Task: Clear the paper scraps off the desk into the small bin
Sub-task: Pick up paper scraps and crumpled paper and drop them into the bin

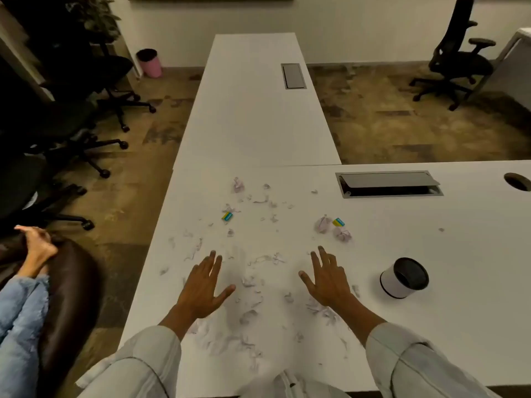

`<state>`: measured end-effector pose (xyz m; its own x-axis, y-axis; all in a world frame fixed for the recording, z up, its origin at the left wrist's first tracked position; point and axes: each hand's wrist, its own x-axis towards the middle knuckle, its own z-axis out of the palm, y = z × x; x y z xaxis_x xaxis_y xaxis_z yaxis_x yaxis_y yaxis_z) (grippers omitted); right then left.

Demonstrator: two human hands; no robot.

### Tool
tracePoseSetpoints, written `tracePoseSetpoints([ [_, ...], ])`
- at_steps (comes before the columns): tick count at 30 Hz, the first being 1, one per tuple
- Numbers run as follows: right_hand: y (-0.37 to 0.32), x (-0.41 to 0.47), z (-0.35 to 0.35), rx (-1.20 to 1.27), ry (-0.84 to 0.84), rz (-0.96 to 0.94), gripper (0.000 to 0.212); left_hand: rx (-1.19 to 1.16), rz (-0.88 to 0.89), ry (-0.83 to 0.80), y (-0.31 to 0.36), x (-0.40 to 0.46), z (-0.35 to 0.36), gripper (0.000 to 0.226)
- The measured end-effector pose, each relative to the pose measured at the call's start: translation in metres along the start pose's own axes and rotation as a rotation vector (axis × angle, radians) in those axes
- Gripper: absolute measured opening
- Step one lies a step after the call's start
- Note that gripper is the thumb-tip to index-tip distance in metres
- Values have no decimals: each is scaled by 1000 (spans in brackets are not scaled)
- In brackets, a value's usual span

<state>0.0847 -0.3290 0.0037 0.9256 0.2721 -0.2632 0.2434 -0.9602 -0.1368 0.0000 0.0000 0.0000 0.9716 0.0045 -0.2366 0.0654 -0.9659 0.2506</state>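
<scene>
Several pale paper scraps [253, 282] lie scattered over the white desk [431, 248], from the middle to the near edge. Crumpled paper balls sit further back: one [238, 185] at the far centre and a pair [330, 228] to the right. My left hand [202, 287] and my right hand [326, 278] lie flat on the desk among the scraps, fingers straight and spread, holding nothing. The small white bin with a black liner [403, 278] lies tipped on its side to the right of my right hand, its mouth facing the camera.
Two small yellow-and-blue erasers [227, 216] [338, 222] lie among the scraps. An open cable tray [389, 183] and a grommet hole [518, 181] are at the desk's back right. Office chairs [57, 124] stand left. Another person's legs [23, 297] rest at lower left.
</scene>
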Motion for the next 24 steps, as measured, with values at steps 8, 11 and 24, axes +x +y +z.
tracePoseSetpoints([
  [8,18,-25,34,22,-69,52,68,-6,22,-138,25,-30,51,96],
  [11,19,-31,44,67,-76,58,70,4,44,-171,32,-37,61,93],
  [24,6,-33,68,235,-63,36,29,85,182,-297,53,-51,73,74],
])
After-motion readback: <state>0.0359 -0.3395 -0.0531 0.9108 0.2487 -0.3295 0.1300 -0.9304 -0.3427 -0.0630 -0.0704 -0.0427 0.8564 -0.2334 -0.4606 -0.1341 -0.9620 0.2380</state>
